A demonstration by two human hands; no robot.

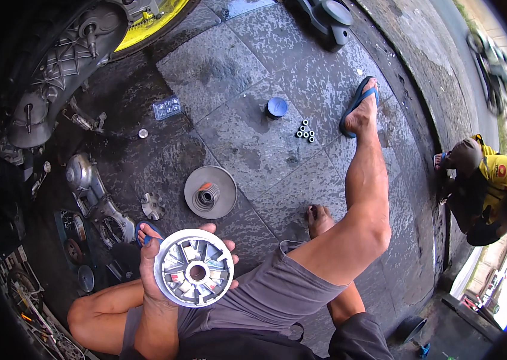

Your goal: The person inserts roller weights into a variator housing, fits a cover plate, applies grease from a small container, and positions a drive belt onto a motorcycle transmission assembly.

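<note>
My left hand (148, 267) cradles a round silver metal pulley half (194, 267) from underneath, fingertips showing past its top and right rim. The part faces up, showing a centre hole and radial pockets with small pieces in them. It hangs over my lap, above grey shorts. My right hand is out of sight. On the floor just ahead lies a grey pulley disc (224, 193) with a ribbed centre boss, beside a small star-shaped metal plate (152, 206).
A blue cap (276, 107) and several small rollers (305, 131) lie further out near my sandalled foot (360, 108). The opened scooter engine (55, 72), its cover (94, 198) and tools crowd the left. Another person (487, 186) crouches at the right.
</note>
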